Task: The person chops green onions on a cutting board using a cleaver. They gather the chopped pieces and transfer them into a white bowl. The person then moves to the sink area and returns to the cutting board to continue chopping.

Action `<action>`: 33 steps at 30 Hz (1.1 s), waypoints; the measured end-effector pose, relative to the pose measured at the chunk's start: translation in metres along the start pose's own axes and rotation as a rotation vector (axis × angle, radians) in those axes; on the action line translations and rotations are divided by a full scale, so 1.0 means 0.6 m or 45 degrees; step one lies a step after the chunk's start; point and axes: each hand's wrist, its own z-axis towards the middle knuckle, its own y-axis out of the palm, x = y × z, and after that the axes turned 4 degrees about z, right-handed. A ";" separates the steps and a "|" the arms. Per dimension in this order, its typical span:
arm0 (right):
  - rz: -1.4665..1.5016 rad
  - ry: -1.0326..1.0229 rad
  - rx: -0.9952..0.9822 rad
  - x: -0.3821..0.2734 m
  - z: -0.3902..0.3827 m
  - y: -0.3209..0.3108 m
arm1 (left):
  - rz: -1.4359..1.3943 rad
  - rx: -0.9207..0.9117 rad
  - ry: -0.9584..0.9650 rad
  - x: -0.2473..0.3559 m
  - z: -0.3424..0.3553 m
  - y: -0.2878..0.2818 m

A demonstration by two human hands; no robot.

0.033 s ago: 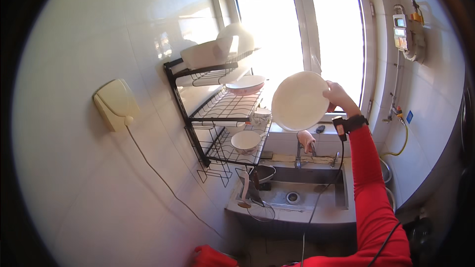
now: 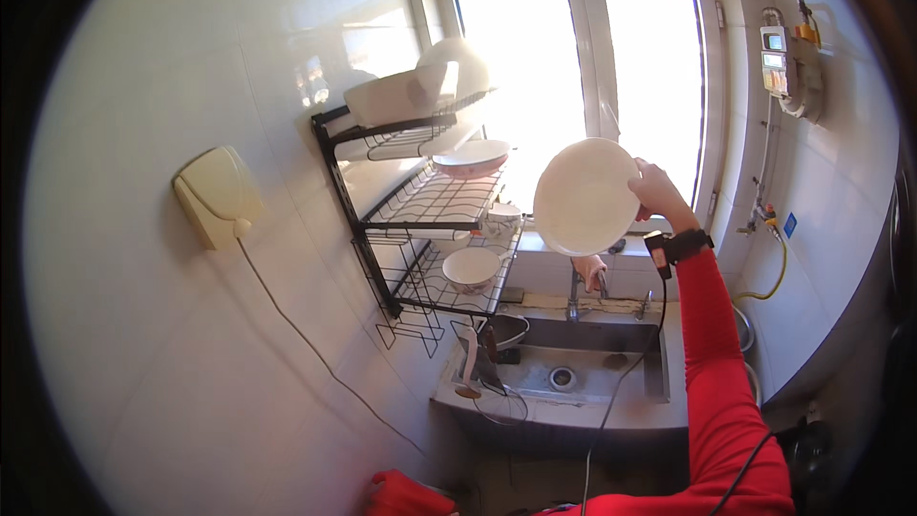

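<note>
My right hand [image 2: 659, 193] grips the rim of a large white bowl [image 2: 585, 198], its fingers closed on the right edge. The bowl is held up in front of the window, tilted with its round face toward me. A dark band and a small black device sit on my right wrist. Beneath the bowl, a skin-coloured, finger-like shape [image 2: 589, 272] rests at the tap [image 2: 573, 298]; no arm to it shows, so I cannot tell whose it is. At the lower left a red sleeve [image 2: 411, 495] enters, without a visible hand.
A black wire rack [image 2: 382, 226] on the left wall carries several white bowls and dishes. Below stands a steel sink [image 2: 597, 377], with a pan [image 2: 508, 330] and utensils at its left end. A cable hangs across the sink. A gas meter [image 2: 788, 62] is on the right wall.
The bowl and my right hand sit slightly further right in the picture. The rack and wall box have shifted slightly up and left. The grip on the bowl is the same.
</note>
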 end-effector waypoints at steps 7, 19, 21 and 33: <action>-1.198 -0.580 0.404 0.231 -0.064 0.031 | -0.290 0.057 -0.032 -0.098 -0.072 0.009; -0.959 -0.882 0.217 0.414 -0.167 0.098 | -0.176 0.493 -0.282 -0.085 -0.255 0.133; -0.863 -0.930 0.162 0.438 -0.182 0.114 | -0.163 0.488 -0.242 -0.096 -0.291 0.160; -0.454 -1.160 -0.083 0.289 -0.362 0.366 | -0.431 1.015 0.086 -0.129 -0.516 0.251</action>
